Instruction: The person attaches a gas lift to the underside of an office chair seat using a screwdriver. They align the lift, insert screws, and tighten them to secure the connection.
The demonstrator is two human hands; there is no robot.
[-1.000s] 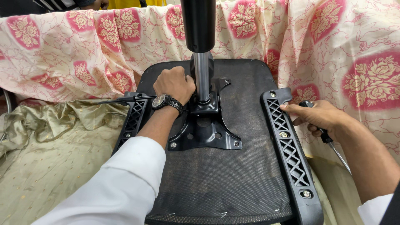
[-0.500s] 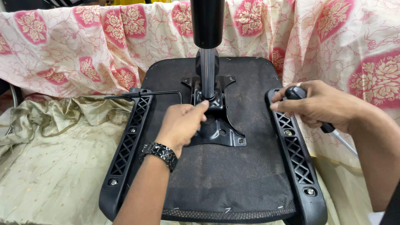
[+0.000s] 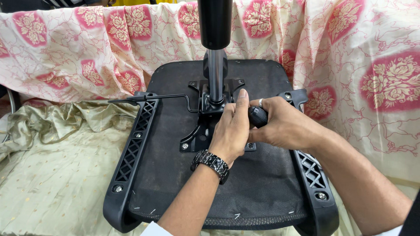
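Black seat underside (image 3: 166,183) (mesh-like), pink-flowered cream cloth (image 3: 109,48), olive fabric (image 3: 52,175).

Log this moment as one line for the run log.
left hand on metal plate | right hand grips black tool handle | chair seat upside down on cloth

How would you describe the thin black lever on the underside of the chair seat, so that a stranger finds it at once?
Start at the upturned black seat lying on the cloths, with the metal column rising from its centre plate. From that plate, a thin black rod runs out toward the left armrest bracket and past it. It is the only slender, bent wire-like part; everything near it is broad and flat.
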